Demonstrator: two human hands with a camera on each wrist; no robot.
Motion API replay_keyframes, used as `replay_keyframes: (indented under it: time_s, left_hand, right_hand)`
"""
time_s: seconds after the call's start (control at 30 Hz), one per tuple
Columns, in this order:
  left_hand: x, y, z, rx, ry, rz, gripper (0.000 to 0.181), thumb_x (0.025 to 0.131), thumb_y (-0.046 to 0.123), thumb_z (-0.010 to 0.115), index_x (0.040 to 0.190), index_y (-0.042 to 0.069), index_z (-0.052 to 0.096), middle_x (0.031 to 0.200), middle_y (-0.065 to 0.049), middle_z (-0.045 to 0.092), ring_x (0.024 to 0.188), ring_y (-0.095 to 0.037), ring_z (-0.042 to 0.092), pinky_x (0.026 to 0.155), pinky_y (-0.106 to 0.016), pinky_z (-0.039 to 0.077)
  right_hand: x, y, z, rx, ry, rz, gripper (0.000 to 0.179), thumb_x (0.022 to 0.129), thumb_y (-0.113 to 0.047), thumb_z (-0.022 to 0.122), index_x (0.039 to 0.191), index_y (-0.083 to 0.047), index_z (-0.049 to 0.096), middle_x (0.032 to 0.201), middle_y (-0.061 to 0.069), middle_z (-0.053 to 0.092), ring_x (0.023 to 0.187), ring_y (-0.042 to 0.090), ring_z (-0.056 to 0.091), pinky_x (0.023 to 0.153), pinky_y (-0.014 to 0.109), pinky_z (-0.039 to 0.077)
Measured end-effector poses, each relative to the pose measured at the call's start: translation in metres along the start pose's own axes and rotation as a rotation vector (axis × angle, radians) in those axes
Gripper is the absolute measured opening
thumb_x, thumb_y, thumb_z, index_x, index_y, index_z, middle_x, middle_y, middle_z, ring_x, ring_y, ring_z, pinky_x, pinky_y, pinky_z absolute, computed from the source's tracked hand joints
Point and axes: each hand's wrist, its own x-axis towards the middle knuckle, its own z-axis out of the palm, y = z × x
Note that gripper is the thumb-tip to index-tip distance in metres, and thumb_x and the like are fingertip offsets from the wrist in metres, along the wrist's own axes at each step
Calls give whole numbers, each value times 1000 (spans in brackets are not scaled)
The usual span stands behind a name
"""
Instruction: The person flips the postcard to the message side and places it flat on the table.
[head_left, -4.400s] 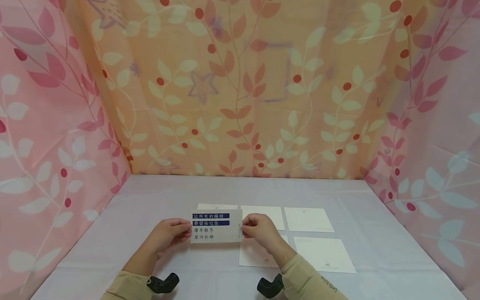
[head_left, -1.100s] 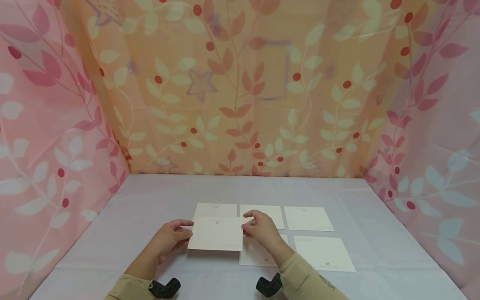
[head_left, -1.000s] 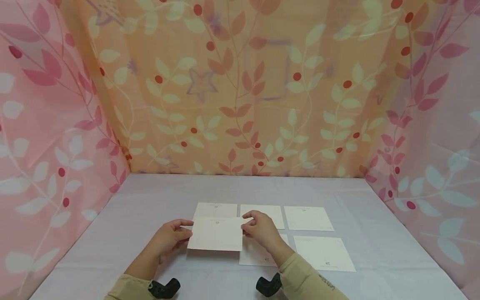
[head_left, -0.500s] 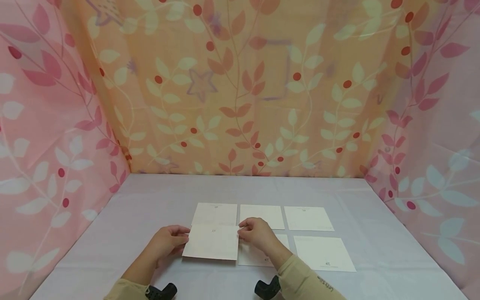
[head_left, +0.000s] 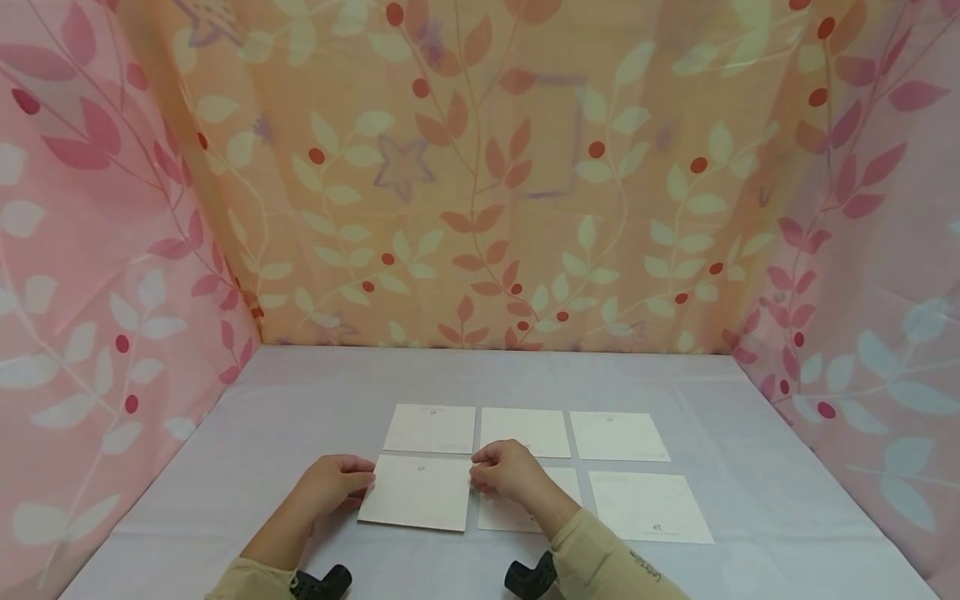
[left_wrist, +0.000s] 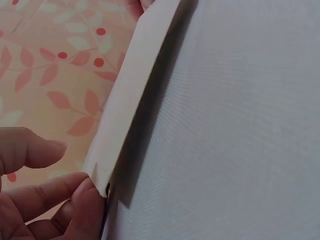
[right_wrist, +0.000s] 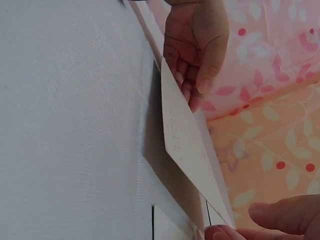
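Observation:
A white postcard (head_left: 416, 493), blank side up with a small mark near its far edge, is held between both hands close over the table. My left hand (head_left: 322, 496) holds its left edge; in the left wrist view those fingers (left_wrist: 87, 207) are at the card's corner. On the opposite edge is my right hand (head_left: 521, 483), its fingertips (right_wrist: 220, 232) at the card's corner in the right wrist view. A shadow shows under the card's near edge. Directly behind it lies another white postcard (head_left: 430, 428).
Two more postcards (head_left: 551, 435) (head_left: 618, 436) continue the back row. Of the front row, a middle postcard (head_left: 558, 483) is partly hidden by the right hand, with another postcard (head_left: 651, 508) to its right. White cloth (head_left: 247, 467) covers the table; leaf-patterned curtains (head_left: 480, 167) enclose it.
Earlier the held postcard stood raised with its printed text facing me. It was turned blank side up, then lowered toward me and slightly left, uncovering the postcard behind. Both hands moved with it.

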Motion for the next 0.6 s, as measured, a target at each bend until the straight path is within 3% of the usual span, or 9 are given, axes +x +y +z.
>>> replay_keyframes:
  time_s: [0.23,0.6]
  left_hand:
    - [-2,3,1,43,0,16,22,84,11,61,102,-2,64,84,-6,62,71,-16,56,61,-28,51]
    - [3,-2,-1,23,8,28,18,87,10,56,96,-4,65,77,-4,63,68,-14,59,60,-28,51]
  right_hand:
    - [0,1,2,-1,-1,19,19,81,-5,64,96,6,64,75,5,65,67,14,63,62,29,53]
    - [2,3,3,4,-6,29,26,78,-2,66,102,9,62,75,6,65,67,16,64,63,29,53]
